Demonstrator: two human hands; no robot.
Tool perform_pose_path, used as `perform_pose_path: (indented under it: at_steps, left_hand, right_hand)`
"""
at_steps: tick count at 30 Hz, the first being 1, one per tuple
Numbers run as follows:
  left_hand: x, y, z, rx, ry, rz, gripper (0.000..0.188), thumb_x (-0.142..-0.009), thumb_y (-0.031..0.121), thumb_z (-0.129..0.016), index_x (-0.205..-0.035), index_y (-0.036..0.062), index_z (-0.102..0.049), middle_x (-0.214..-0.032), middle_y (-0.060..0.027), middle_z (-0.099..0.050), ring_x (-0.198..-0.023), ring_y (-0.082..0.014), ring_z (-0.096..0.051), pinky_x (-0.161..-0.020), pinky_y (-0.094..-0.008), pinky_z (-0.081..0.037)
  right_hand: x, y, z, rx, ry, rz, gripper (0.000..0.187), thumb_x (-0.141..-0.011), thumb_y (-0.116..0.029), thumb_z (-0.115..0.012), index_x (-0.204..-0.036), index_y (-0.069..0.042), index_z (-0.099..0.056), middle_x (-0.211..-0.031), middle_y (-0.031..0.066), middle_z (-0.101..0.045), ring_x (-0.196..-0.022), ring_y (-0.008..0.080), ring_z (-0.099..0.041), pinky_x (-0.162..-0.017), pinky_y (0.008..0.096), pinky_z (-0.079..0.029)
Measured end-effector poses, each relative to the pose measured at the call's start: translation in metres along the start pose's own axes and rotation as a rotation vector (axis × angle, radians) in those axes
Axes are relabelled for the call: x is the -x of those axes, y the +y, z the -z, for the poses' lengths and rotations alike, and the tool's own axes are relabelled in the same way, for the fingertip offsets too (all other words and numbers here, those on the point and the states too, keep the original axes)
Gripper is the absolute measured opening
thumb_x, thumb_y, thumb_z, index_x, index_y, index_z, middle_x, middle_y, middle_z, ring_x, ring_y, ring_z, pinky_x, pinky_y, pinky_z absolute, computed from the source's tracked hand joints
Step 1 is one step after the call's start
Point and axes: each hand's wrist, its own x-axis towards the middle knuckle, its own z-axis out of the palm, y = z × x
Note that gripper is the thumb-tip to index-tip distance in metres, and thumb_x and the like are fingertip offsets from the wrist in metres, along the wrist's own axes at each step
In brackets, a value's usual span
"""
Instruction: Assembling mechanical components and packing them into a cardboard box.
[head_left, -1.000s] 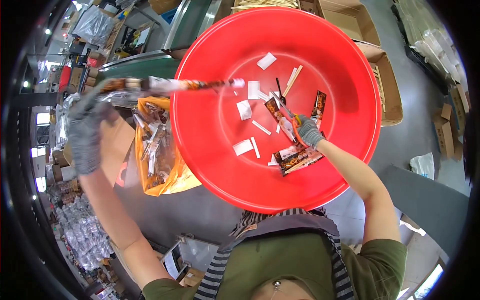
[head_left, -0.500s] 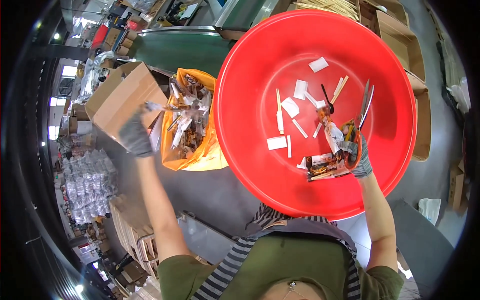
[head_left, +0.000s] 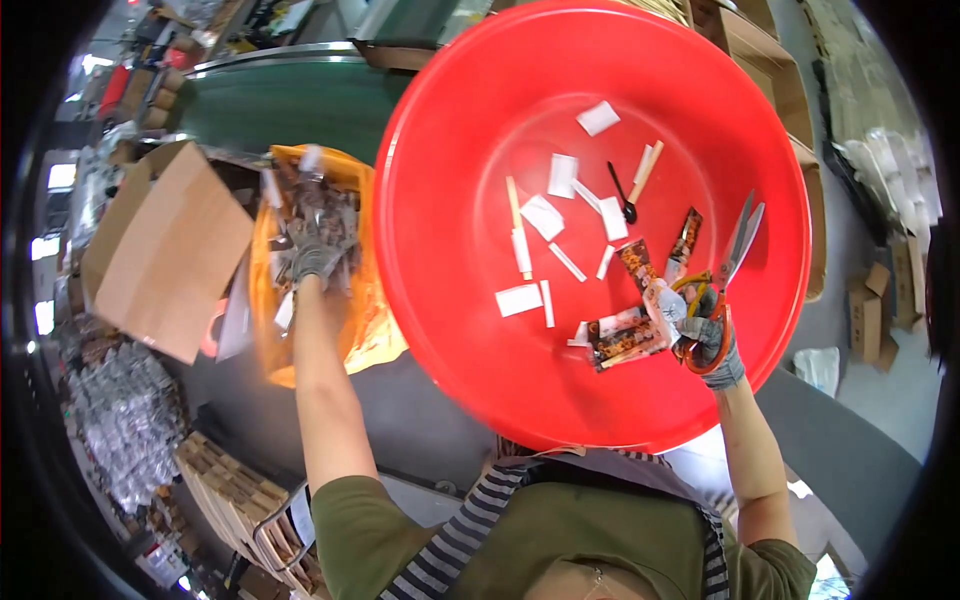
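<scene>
My left hand [head_left: 312, 258], in a grey glove, reaches into an orange bag [head_left: 372, 330] full of wrapped cutlery packets [head_left: 330, 205]. Motion smears its fingers among the packets, so their grip is unclear. Over the big red tub [head_left: 470, 370], my gloved right hand [head_left: 715, 345] is closed round scissors [head_left: 738, 245] with orange handles, blades parted and aimed away from me. Dark printed packets [head_left: 625, 335] lie beside it. Farther in the tub are a black spoon [head_left: 627, 208], chopsticks [head_left: 648, 170] and several white paper packets [head_left: 543, 216].
Left of the bag stands an open cardboard box [head_left: 180, 255]. A green conveyor belt [head_left: 290, 105] runs behind it. More cardboard boxes [head_left: 765, 65] line the tub's far right side. Wooden pallets [head_left: 235, 495] are at lower left.
My left hand has gone from beside the cardboard box down into the orange bag. The right hand keeps the scissors; a dark packet now lies apart near the blades. The view has shifted.
</scene>
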Motion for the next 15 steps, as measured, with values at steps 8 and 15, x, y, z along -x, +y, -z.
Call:
perform_pose_path:
  at_steps: [8,15]
  left_hand:
    - [-0.013,0.064,-0.066,0.302,-0.029,-0.108,0.062,-0.079,0.032,-0.055,-0.130,0.0032,-0.033,-0.129,-0.0145,-0.030,-0.114,-0.0247,-0.033,-0.094,-0.0357,-0.027]
    - [-0.017,0.024,-0.116,0.546,0.007,-0.132,0.049,-0.079,0.018,-0.057,-0.121,-0.0024,-0.043,-0.113,-0.0107,-0.047,-0.096,-0.0169,-0.046,-0.081,-0.0296,-0.037]
  right_hand:
    - [-0.019,0.034,-0.006,0.148,0.151,0.065,0.048,-0.060,0.002,-0.058,-0.106,-0.003,-0.046,-0.099,0.0095,-0.055,-0.093,0.0235,-0.058,-0.080,0.0321,-0.050]
    - [-0.017,0.020,-0.046,0.182,0.118,0.227,0.056,-0.061,-0.001,-0.062,-0.114,-0.003,-0.043,-0.105,0.0065,-0.052,-0.100,0.0195,-0.053,-0.088,0.0314,-0.043]
